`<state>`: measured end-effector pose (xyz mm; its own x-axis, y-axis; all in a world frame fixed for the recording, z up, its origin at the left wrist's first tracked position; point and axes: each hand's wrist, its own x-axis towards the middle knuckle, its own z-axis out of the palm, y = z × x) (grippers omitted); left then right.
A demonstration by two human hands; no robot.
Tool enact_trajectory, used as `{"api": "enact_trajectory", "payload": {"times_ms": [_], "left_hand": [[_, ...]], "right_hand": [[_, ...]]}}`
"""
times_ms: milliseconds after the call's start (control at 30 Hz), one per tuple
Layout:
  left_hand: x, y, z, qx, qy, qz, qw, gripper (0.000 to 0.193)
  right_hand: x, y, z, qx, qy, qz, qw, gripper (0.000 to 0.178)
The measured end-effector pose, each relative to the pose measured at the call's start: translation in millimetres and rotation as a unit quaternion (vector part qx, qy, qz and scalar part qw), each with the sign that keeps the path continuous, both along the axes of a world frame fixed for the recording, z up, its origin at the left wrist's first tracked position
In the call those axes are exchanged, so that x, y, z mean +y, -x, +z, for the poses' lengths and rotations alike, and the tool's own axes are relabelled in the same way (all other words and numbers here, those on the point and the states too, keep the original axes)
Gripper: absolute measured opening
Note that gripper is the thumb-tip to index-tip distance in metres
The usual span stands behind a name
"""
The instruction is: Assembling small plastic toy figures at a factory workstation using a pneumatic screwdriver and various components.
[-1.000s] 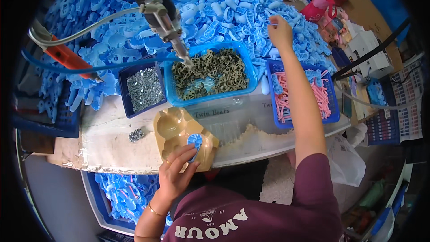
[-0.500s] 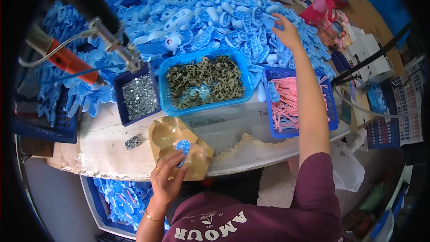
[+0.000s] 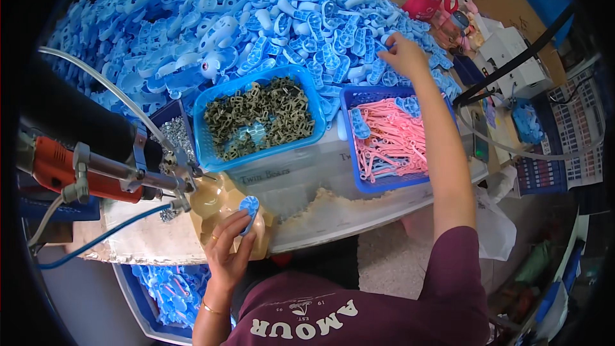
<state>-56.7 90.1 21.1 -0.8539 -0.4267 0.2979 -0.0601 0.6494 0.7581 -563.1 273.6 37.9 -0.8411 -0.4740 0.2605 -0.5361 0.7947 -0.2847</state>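
Your left hand (image 3: 225,253) is positioned at the near side of the tan fixture block (image 3: 204,200), which sits close to the front edge of the tabletop (image 3: 131,243). The thumb and fingers of this hand pinch the lower end of a small blue part (image 3: 250,204). The rounded, ribbed end of the part projects beyond the fingertips, over the right portion of the block. Contact between part and block cannot be determined.

Your right hand (image 3: 408,59) is extended to the far right, at the right-hand side of the pile of blue parts (image 3: 214,32). Its fingers are bent at the pieces; whether they grasp one cannot be determined. The right forearm passes over the edge of the blue basket (image 3: 398,186), which contains pink parts (image 3: 387,144) and a few blue pieces.

To the left of this basket, and apart from it, stands the turquoise basket (image 3: 259,151), filled with olive-grey metal clips (image 3: 246,106). Just beside it, on its left, is a navy tray (image 3: 168,111) of silver hardware, partly covered by the black tool (image 3: 83,115). The orange tool (image 3: 54,163) lies below the black one in the view.
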Motion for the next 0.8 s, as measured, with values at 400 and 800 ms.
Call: {"api": "enact_trajectory", "payload": {"times_ms": [400,800], "left_hand": [[5.1,-9.3,-22.9,0.055,0.238,-0.057,0.968,0.038],[2.2,-43.6,-54.0,0.013,0.265,-0.075,0.961,0.042]], "right_hand": [[47.7,-29.1,53.9,-0.101,0.309,0.059,0.944,0.023],[-72.0,-307.4,35.0,-0.437,0.202,0.334,0.81,0.035]]}}
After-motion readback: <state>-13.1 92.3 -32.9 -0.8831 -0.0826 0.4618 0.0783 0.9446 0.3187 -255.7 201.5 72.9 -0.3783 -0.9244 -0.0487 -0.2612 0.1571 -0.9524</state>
